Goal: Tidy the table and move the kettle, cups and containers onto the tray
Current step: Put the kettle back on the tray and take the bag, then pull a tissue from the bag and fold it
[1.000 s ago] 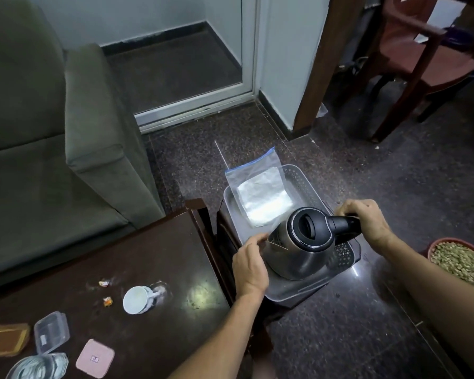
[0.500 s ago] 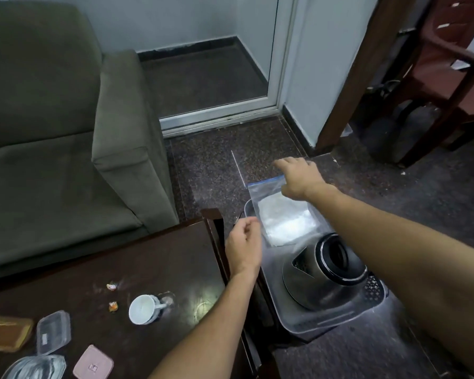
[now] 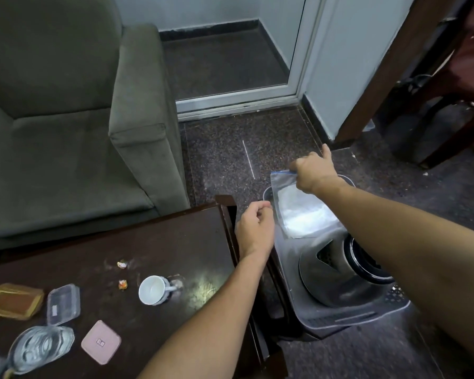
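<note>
The steel kettle (image 3: pixel 331 280) with its black lid stands in the grey tray (image 3: pixel 348 318) on a low stand beside the table. A clear zip bag (image 3: pixel 298 212) with white contents lies at the tray's far end. My right hand (image 3: pixel 314 172) pinches the bag's blue top edge. My left hand (image 3: pixel 255 231) hovers loosely curled over the table's right edge, holding nothing. On the dark table (image 3: pixel 159 242) lie a white cup (image 3: pixel 152 290) on its side, a clear lidded container (image 3: pixel 63 303), a pink square lid (image 3: pixel 101 341) and a glass dish (image 3: pixel 40 348).
Two small sweet wrappers (image 3: pixel 122 273) lie near the cup. A brown and gold box (image 3: pixel 10 300) sits at the table's left edge. A grey-green armchair (image 3: pixel 74 127) stands behind the table, a glass door beyond it, and a red chair (image 3: pixel 465 72) at the far right.
Both hands have let go of the kettle, which now stands in the tray. My right hand reached to the far end and took the zip bag's top edge. My left hand drew back.
</note>
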`<state>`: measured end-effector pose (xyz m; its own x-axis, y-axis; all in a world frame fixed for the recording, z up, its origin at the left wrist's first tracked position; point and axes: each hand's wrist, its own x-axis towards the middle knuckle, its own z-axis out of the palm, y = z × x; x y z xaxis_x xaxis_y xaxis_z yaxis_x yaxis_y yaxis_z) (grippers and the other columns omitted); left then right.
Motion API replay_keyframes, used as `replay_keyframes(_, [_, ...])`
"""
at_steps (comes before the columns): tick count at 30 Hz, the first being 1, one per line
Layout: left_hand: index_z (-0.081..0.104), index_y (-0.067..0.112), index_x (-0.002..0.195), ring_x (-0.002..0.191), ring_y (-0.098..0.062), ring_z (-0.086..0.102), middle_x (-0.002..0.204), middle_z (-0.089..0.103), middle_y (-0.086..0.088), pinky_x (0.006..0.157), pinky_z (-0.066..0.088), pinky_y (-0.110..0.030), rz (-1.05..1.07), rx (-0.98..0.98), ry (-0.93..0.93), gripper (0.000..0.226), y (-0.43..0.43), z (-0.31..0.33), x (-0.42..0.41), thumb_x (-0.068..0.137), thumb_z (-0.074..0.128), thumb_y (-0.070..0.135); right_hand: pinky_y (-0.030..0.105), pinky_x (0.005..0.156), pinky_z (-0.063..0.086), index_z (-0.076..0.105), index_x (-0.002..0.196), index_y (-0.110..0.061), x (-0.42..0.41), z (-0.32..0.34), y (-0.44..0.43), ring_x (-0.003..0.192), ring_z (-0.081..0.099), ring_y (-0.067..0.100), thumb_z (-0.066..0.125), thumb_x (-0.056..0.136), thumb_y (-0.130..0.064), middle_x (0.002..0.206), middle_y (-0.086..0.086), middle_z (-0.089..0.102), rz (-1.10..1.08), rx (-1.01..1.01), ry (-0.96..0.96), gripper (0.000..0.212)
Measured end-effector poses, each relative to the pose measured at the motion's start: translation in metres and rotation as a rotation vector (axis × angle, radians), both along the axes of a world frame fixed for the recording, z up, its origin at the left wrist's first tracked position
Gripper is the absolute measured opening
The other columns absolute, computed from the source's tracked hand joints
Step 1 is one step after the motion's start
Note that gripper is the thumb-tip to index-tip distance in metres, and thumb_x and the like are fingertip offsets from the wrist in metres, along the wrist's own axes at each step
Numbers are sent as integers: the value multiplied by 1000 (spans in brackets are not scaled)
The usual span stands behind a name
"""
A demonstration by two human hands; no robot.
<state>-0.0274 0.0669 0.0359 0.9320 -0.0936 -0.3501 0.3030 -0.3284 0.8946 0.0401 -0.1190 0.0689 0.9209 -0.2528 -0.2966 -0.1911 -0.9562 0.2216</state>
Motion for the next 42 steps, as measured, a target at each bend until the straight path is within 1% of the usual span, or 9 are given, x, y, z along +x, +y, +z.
replay_keyframes(6, [71, 35, 106, 83, 1, 63, 92, 69, 20, 68, 45, -18, -20, -13, -9, 23, -3, 2, -8, 96, 52, 27, 57, 127, 6, 69, 125, -21, -11, 4, 3, 133, 47, 29, 58, 98, -22, 133, 8, 59, 53, -14, -37, 29])
replay_keyframes(11, [55, 29, 137, 116, -19, 61, 130, 62, 4, 98, 50, -38, -165, 26, 15, 39, -14, 4, 2, 98, 55, 33, 59, 126, 2, 67, 132, -24, -24, 2, 4, 145, 38, 27, 55, 100, -31, 158, 1, 44, 107, 67, 13, 35])
replay_keyframes(15, [38, 22, 155, 140, -26, 49, 153, 51, -3, 112, 42, -39, -199, 71, 18, 62, -33, 0, 30, 100, 60, 39, 61, 124, -1, 67, 130, -26, -25, -5, -2, 146, 40, 23, 56, 99, -37, 154, -4, 52, 134, 132, -26, 35])
replay_keyframes(20, [69, 27, 128, 115, -25, 65, 125, 71, -2, 87, 49, -30, -141, 102, -57, 32, -51, -10, 47, 97, 66, 34, 62, 124, 1, 70, 111, -22, -28, -12, -10, 133, 49, 28, 58, 95, -37, 123, 3, 69, 160, 211, -89, 25])
replay_keyframes(26, [73, 30, 108, 91, -13, 68, 98, 75, 8, 77, 54, -29, -149, 26, -235, 20, -55, 7, 48, 90, 71, 22, 50, 123, 18, 56, 116, -17, -33, 2, -18, 114, 58, 31, 70, 90, -37, 106, 8, 70, 209, 331, -257, 35])
replay_keyframes(28, [73, 25, 111, 92, -10, 68, 100, 76, 7, 80, 53, -25, -143, -4, -318, 24, -48, 19, 51, 88, 75, 18, 46, 112, 31, 59, 96, -19, -32, 17, -16, 104, 60, 35, 70, 92, -35, 93, 9, 68, 285, 316, -311, 20])
replay_keyframes(31, [71, 24, 105, 88, -6, 69, 96, 75, 9, 77, 53, -17, -106, -90, -334, 24, -29, 41, 57, 84, 82, 21, 42, 94, 40, 48, 70, -20, -32, 48, -6, 81, 60, 36, 72, 93, -32, 69, 1, 54, 318, 372, -339, 36])
replay_keyframes(36, [77, 20, 89, 80, -12, 70, 83, 77, 4, 75, 54, -31, -127, -152, -378, 9, 19, 93, 69, 84, 83, 25, 37, 69, 47, 70, 81, -16, -32, 119, 32, 74, 64, 34, 70, 93, -36, 74, 5, 70, 313, 463, -446, 23])
replay_keyframes(42, [81, 21, 93, 78, -3, 66, 86, 80, 6, 81, 56, -35, -172, -189, -539, 9, 91, 203, 92, 86, 81, 26, 42, 68, 54, 73, 84, -21, -19, 246, 109, 77, 66, 37, 64, 90, -25, 77, 5, 73, 400, 362, -483, 11])
